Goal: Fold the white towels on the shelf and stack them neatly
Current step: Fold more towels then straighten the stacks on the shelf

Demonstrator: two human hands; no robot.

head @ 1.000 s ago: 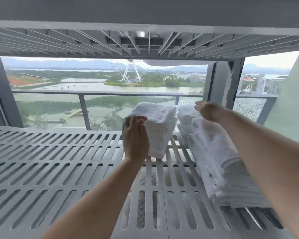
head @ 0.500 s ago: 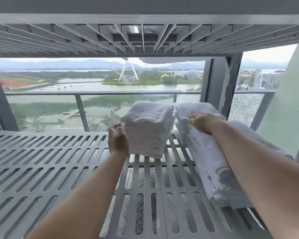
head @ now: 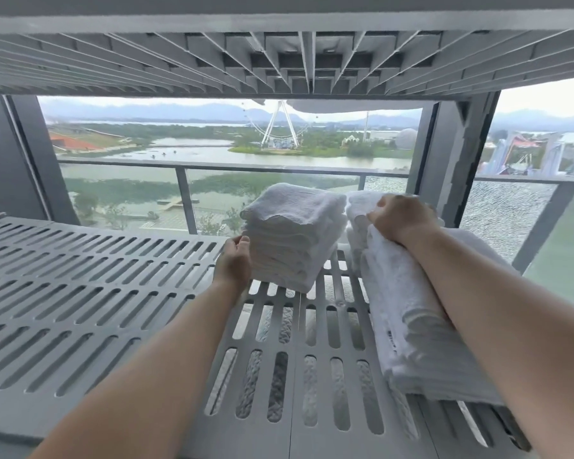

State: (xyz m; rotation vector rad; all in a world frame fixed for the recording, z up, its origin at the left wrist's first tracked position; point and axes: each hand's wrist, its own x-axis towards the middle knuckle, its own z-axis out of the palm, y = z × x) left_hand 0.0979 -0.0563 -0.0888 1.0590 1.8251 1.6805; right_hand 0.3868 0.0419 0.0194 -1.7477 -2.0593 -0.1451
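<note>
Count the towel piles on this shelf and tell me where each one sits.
3. A square stack in the middle, by the left hand; a small pile right of it, under the right hand; a long pile nearer, partly under the forearm, which may hide more.

Shelf (head: 96,293): grey plastic panels with long slots, seams between panels visible. Far centre: square stack of folded white towels (head: 295,233), sitting directly on the slats, turned slightly askew. Just right of it, far: smaller towel stack (head: 357,210). Right side: long towel pile (head: 411,326) running near to far, far end against the smaller stack.
</note>
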